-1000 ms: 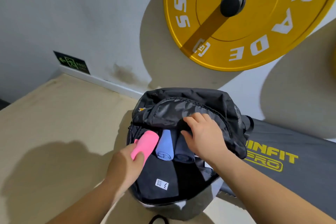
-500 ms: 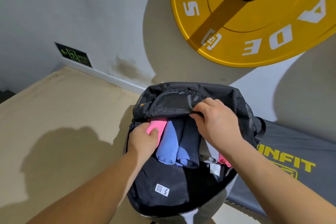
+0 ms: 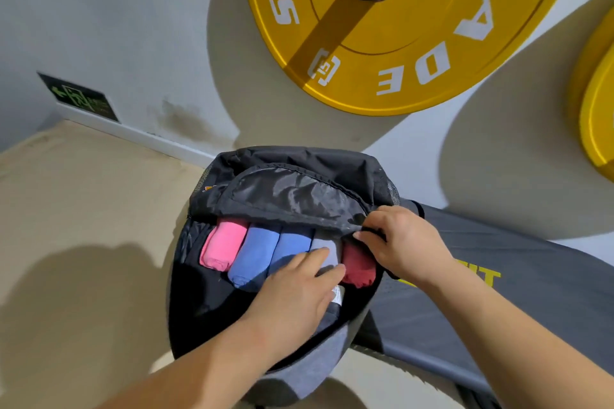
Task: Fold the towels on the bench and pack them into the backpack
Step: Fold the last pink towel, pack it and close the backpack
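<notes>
Rolled towels inside nylon backpack

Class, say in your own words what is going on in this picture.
A person is packing rolled towels into an open black backpack. The right hand holds the bag's flap up, while the left hand presses on the grey towel. Pink, two blue and red rolls sit side by side inside.

Grey towel perhaps half-hidden
</notes>
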